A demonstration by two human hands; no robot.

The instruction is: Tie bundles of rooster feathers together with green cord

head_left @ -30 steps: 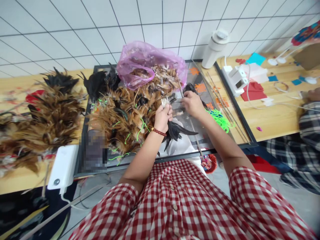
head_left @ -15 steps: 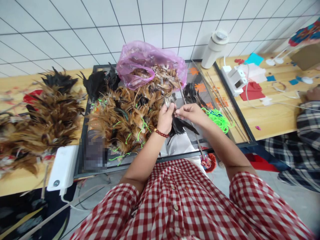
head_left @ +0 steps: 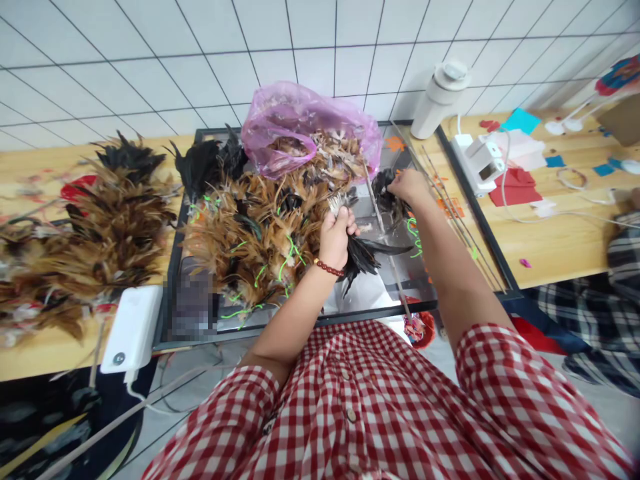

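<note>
Through the head camera I have my left hand [head_left: 336, 237] closed around black feathers [head_left: 363, 259], nearer the tray's [head_left: 481, 220] front edge; my right hand [head_left: 411, 187] meets a dark pile [head_left: 384, 193] toward the back right corner, its pinch unclear.

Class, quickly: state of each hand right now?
Left hand: closed, holding black feathers.
Right hand: at the dark feather pile; grip cannot be told.

Left hand [head_left: 335, 240], one; right hand [head_left: 411, 188], one; held black feather bundle [head_left: 362, 257], one; beaded bracelet [head_left: 329, 268], one; purple plastic bag [head_left: 313, 105], one; black-rimmed tray [head_left: 487, 228], one; white bottle [head_left: 436, 108], one; brown feathers [head_left: 265, 253], uncountable.
</note>
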